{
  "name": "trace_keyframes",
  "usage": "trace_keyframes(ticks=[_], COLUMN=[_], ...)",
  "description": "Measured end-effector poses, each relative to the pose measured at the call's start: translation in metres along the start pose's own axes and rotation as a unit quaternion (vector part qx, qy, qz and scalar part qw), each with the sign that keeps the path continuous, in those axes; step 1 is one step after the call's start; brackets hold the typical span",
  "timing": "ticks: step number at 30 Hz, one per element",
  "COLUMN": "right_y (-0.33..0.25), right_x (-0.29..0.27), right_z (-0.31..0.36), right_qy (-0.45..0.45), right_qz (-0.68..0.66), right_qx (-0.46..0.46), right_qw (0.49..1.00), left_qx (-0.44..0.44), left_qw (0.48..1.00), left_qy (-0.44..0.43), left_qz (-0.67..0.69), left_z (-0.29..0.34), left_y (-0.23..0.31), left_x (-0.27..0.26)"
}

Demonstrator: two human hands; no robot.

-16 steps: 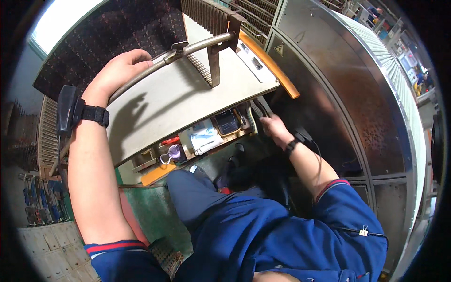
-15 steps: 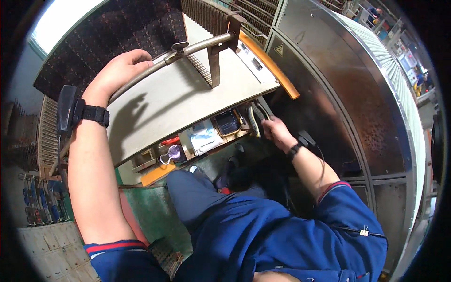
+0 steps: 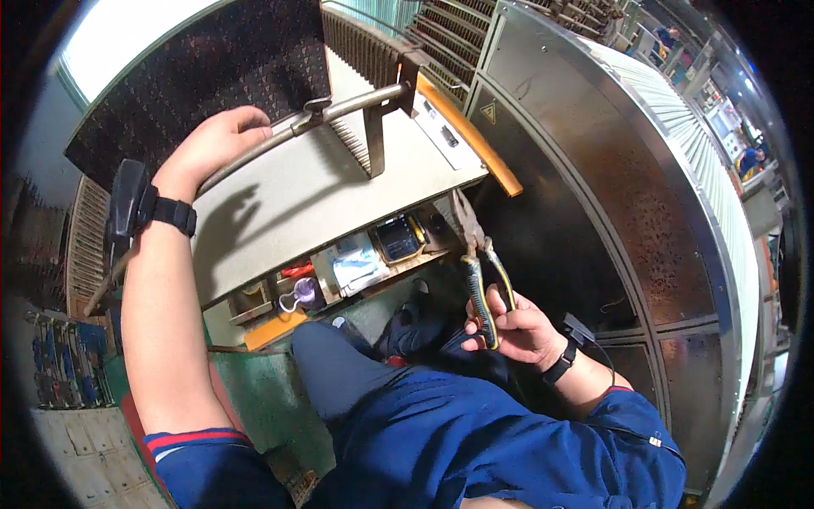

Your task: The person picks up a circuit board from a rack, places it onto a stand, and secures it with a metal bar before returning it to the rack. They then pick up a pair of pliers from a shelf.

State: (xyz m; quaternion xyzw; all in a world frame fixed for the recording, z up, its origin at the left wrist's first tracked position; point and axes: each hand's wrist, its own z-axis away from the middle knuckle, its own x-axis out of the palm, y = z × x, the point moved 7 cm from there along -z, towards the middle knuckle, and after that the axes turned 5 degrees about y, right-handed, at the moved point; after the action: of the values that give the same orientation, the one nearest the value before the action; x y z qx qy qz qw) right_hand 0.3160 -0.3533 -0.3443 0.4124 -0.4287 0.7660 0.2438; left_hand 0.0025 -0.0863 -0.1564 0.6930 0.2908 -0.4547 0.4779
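Observation:
A pair of pliers (image 3: pixel 480 276) with yellow-and-black handles is in my right hand (image 3: pixel 524 335). My fingers and thumb are around the handles, which are spread apart; the metal jaws point up toward the table edge. My left hand (image 3: pixel 222 142) lies against a curved metal bar (image 3: pixel 246 159) above the white tabletop (image 3: pixel 322 199). Its visible fingers are stretched forward and apart, not wrapped round the bar. The bar runs on to an upright toothed metal rack (image 3: pixel 376 140) standing on the table.
Below the tabletop, an open drawer holds a purple cup-like thing (image 3: pixel 307 293), white-and-blue packets (image 3: pixel 356 263) and a black tray (image 3: pixel 398 237). A dark patterned board (image 3: pixel 203 93) stands behind my left hand. Metal cabinets (image 3: pixel 585 161) rise on the right, beside an orange strip (image 3: pixel 475 140).
My right hand has drawn back from the drawer's right end toward my body, bringing the pliers into plain view with their handles spread. My left hand stays at the bar.

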Motion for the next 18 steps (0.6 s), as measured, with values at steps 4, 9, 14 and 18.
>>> trace_keyframes(ticks=[4, 9, 14, 18], right_y=[-0.022, -0.037, -0.054, -0.064], right_x=[0.05, 0.097, 0.111, 0.116], right_z=[-0.014, -0.038, -0.044, -0.054], right_qy=[-0.093, -0.142, -0.159, -0.112], right_qz=[0.013, 0.008, -0.004, 0.022], right_qx=[0.004, -0.024, -0.042, -0.049], right_qw=[0.996, 0.99, 0.986, 0.992], left_qx=[-0.01, 0.001, -0.03, -0.036], left_qw=[1.0, 1.0, 0.999, 0.999], left_qy=[-0.005, -0.009, -0.02, -0.032], left_qz=[-0.001, 0.0, -0.017, -0.013], left_z=[0.0, -0.003, -0.001, -0.001], left_y=[-0.001, -0.01, 0.0, -0.005], left_x=[-0.001, -0.001, 0.001, 0.001])
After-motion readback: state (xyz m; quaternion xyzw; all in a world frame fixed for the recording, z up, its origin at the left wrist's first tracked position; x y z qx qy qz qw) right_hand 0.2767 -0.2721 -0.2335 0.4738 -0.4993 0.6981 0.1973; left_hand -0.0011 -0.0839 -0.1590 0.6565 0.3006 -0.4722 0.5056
